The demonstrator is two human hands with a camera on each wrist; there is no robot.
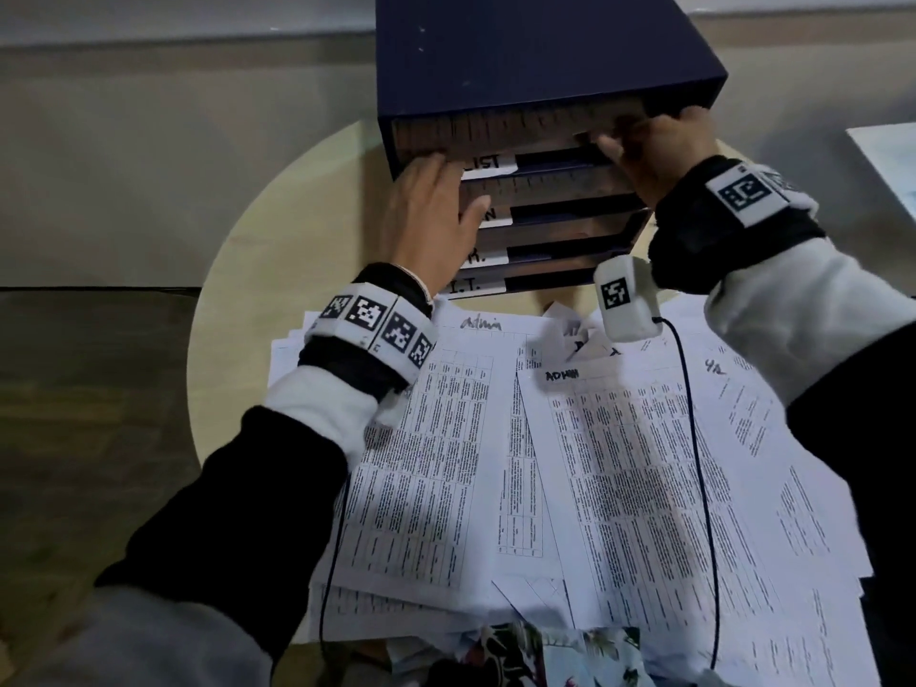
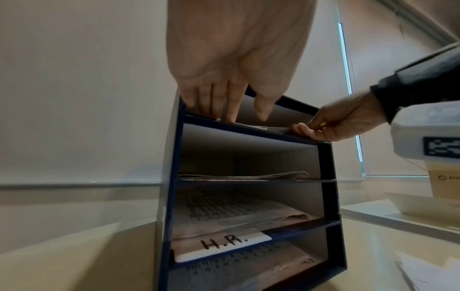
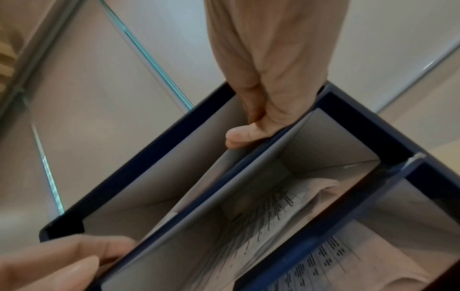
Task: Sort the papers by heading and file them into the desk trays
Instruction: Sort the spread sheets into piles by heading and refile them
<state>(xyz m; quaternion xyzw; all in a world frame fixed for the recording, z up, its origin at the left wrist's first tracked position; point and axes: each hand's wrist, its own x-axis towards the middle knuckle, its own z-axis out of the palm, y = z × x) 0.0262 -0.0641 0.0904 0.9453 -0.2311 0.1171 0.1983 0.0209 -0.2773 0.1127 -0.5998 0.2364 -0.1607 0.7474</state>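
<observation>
A dark blue tray unit [image 1: 495, 52] [image 2: 326, 177] [image 3: 373, 137] with four labelled slots stands at the back of the round table. A printed sheet [image 1: 505, 128] lies in the top slot, its front edge at the lip. My left hand [image 1: 431, 215] [image 2: 231, 88] [image 3: 62, 265] is at the slot's left end, its straight fingers [image 2: 234, 110] pressing down at the lip. My right hand [image 1: 654, 151] [image 2: 336, 122] [image 3: 268, 78] is at the right end, thumb and curled fingers pinching the sheet's edge against the shelf. The lower slots hold papers; one label reads H.R. [image 2: 224, 244].
A loose pile of printed papers [image 1: 619, 463], some headed "Admin", covers the pale round table [image 1: 238, 290] in front of the unit. A black cable [image 1: 694, 438] crosses the pile. A floral cloth [image 1: 545, 657] lies at the near edge. A pale box [image 2: 443, 183] stands to the right.
</observation>
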